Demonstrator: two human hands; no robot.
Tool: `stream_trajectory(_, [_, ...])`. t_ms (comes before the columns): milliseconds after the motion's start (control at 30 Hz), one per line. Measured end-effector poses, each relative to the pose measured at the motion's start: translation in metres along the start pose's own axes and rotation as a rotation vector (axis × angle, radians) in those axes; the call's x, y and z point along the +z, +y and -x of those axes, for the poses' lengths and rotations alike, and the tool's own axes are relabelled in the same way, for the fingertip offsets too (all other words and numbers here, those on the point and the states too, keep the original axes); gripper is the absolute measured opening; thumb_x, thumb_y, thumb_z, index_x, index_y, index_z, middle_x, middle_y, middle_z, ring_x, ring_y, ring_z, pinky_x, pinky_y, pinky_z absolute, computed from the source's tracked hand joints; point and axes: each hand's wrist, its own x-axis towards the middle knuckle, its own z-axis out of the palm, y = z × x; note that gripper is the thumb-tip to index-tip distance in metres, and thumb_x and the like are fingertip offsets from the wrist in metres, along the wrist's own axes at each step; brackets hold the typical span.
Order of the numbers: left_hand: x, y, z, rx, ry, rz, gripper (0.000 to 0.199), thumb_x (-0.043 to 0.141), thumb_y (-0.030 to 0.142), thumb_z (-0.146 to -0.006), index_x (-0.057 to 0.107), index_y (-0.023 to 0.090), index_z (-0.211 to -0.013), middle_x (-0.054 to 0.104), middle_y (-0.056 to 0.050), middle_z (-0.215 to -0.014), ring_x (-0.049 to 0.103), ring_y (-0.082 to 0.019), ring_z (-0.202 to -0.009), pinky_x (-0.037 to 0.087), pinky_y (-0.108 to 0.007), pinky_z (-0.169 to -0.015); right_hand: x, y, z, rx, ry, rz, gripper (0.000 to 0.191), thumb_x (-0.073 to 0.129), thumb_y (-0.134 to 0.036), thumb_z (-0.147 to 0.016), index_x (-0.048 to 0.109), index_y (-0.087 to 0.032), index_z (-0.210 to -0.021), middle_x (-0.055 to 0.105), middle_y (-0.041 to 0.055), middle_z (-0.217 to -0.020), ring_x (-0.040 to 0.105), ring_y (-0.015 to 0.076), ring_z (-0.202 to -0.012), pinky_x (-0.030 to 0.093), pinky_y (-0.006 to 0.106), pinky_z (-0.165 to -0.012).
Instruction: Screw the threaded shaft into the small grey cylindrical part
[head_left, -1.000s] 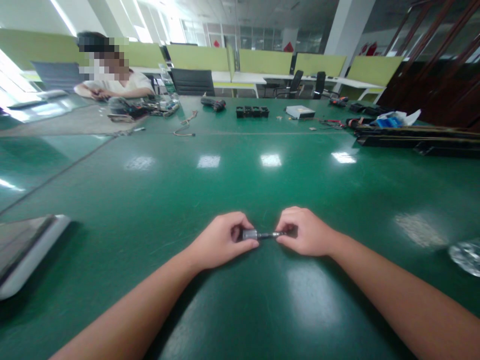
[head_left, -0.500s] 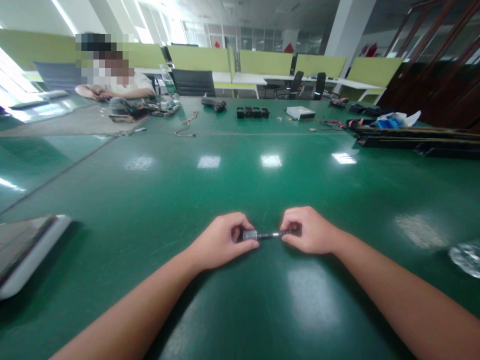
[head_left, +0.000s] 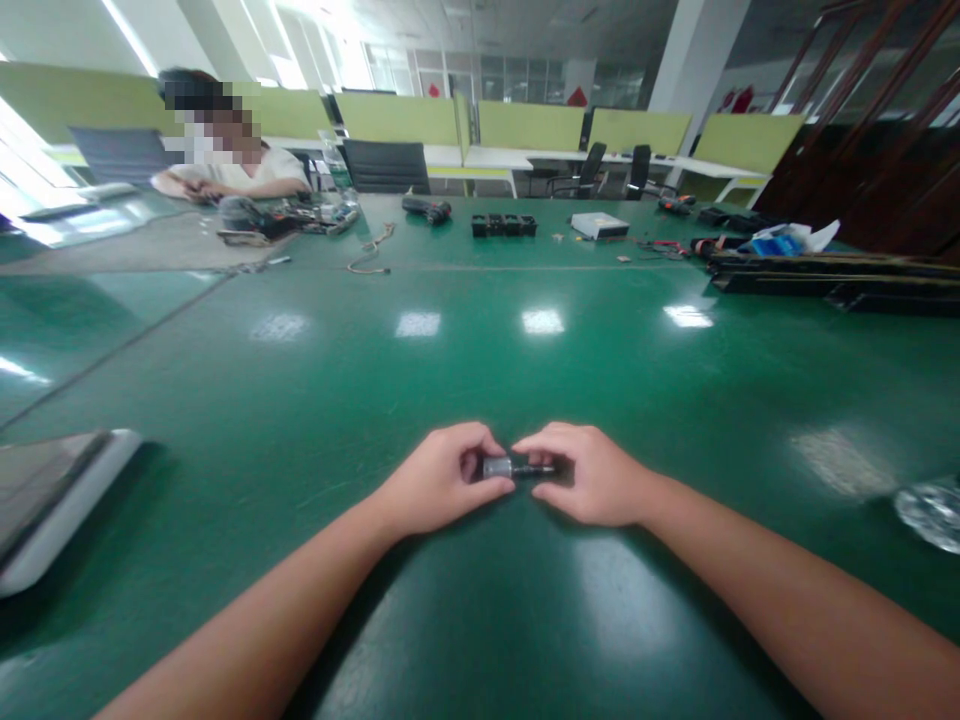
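Note:
In the head view my left hand (head_left: 450, 480) pinches a small screwdriver-like tool (head_left: 498, 468) by its grey cylindrical handle, between thumb and forefinger. Its slim metal shaft (head_left: 531, 470) points right, low over the green table. My right hand (head_left: 589, 475) is curved around that shaft, with thumb and forefinger apart on either side. The shaft's far end lies in the shadow of my right palm. Whether any of the right fingers touch the shaft is hard to make out.
The green table (head_left: 480, 370) stretches ahead. At left is a white-edged flat device (head_left: 75, 500); at right, a clear plastic object (head_left: 930, 512). Farther back are a power drill (head_left: 426, 208), a black part (head_left: 504, 225) and a silver box (head_left: 600, 226). A person (head_left: 232, 170) sits far left.
My right hand has slid left along the shaft toward the handle, and its thumb and forefinger have parted from their pinch on the dark far end. My left hand has stayed put.

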Motion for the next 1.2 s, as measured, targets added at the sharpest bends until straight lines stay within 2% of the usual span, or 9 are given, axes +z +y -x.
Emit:
stream_trajectory(67, [0.0,-0.0006,0.0002,0.001,0.003,0.013,0.028,0.074,0.042,-0.079,0.067,0.018,-0.09,0.055,0.004,-0.065,0.05,-0.012,-0.059,0.037,-0.022,-0.056,0.0026,-0.0009,0.0007,0.026,0.0,-0.067,0.056,0.07,-0.009,-0.072,0.062,-0.022,-0.126,0.072,0.0032,-0.098,0.065,0.0175,-0.086,0.051,0.032,-0.084])
stream_trajectory(133, [0.0001,-0.0012,0.0004,-0.003,0.004,0.022,0.028,0.073,0.043,-0.08,0.067,0.018,-0.09,0.055,0.004,-0.064,0.05,-0.012,-0.059,0.037,-0.022,-0.056,0.0027,0.0003,0.0012,0.072,0.023,-0.099,0.058,0.07,-0.009,-0.072,0.06,-0.021,-0.128,0.072,0.0025,-0.097,0.065,0.0167,-0.085,0.051,0.031,-0.085])
stream_trajectory(200, [0.0002,-0.0015,0.0005,-0.008,-0.001,0.017,0.028,0.073,0.043,-0.08,0.067,0.018,-0.091,0.054,0.004,-0.064,0.05,-0.012,-0.058,0.037,-0.022,-0.056,0.0015,0.0021,0.001,0.092,0.048,-0.042,0.049,0.071,-0.01,-0.072,0.064,-0.02,-0.119,0.071,0.0029,-0.094,0.064,0.017,-0.084,0.05,0.032,-0.083])
stream_trajectory(333, [0.0007,-0.0018,0.0005,-0.007,-0.006,-0.008,0.032,0.074,0.043,-0.08,0.066,0.019,-0.099,0.054,0.005,-0.066,0.049,-0.012,-0.058,0.036,-0.022,-0.055,-0.0005,0.0033,-0.0011,0.08,0.021,0.159,0.011,0.075,-0.021,-0.075,0.07,-0.018,-0.085,0.068,0.0025,-0.082,0.061,0.0176,-0.079,0.044,0.033,-0.078])
stream_trajectory(400, [0.0008,-0.0018,0.0004,0.001,-0.01,-0.012,0.033,0.074,0.043,-0.08,0.066,0.019,-0.102,0.055,0.005,-0.067,0.049,-0.012,-0.058,0.036,-0.022,-0.055,-0.0007,0.0029,-0.0019,0.077,0.0,0.186,0.007,0.073,-0.023,-0.079,0.069,-0.018,-0.078,0.068,0.0019,-0.078,0.06,0.0169,-0.077,0.042,0.033,-0.077])
stream_trajectory(567, [-0.0003,-0.0006,0.001,0.027,-0.02,-0.027,0.038,0.074,0.046,-0.08,0.066,0.019,-0.104,0.054,0.004,-0.066,0.049,-0.012,-0.059,0.037,-0.023,-0.056,-0.0007,0.003,-0.0019,0.05,-0.009,0.195,0.006,0.073,-0.022,-0.081,0.069,-0.018,-0.079,0.068,0.0016,-0.079,0.061,0.0167,-0.079,0.04,0.032,-0.079])
stream_trajectory(767, [-0.0016,0.0025,0.0006,0.02,-0.029,0.012,0.032,0.059,0.048,-0.093,0.069,0.019,-0.104,0.062,0.001,-0.076,0.052,-0.012,-0.065,0.04,-0.023,-0.06,-0.0011,0.0033,-0.0014,0.05,-0.013,0.2,0.006,0.072,-0.022,-0.081,0.069,-0.018,-0.079,0.068,0.0013,-0.079,0.061,0.0166,-0.079,0.04,0.032,-0.079])
stream_trajectory(1067, [-0.0001,0.0004,-0.0005,0.03,-0.037,-0.024,0.028,0.061,0.045,-0.092,0.07,0.02,-0.102,0.063,0.002,-0.076,0.052,-0.012,-0.065,0.039,-0.024,-0.061,-0.0013,0.003,-0.0019,0.049,-0.001,0.194,0.006,0.073,-0.021,-0.08,0.069,-0.018,-0.079,0.068,0.0009,-0.078,0.061,0.0163,-0.078,0.04,0.031,-0.078])
stream_trajectory(1200, [-0.0001,0.0001,-0.0004,0.03,-0.039,-0.021,0.028,0.062,0.045,-0.091,0.07,0.02,-0.102,0.061,0.002,-0.074,0.051,-0.012,-0.063,0.038,-0.023,-0.06,0.0,0.0027,-0.0018,0.042,0.013,0.193,0.012,0.075,-0.025,-0.079,0.071,-0.019,-0.088,0.069,0.0013,-0.082,0.061,0.0167,-0.079,0.041,0.031,-0.078])
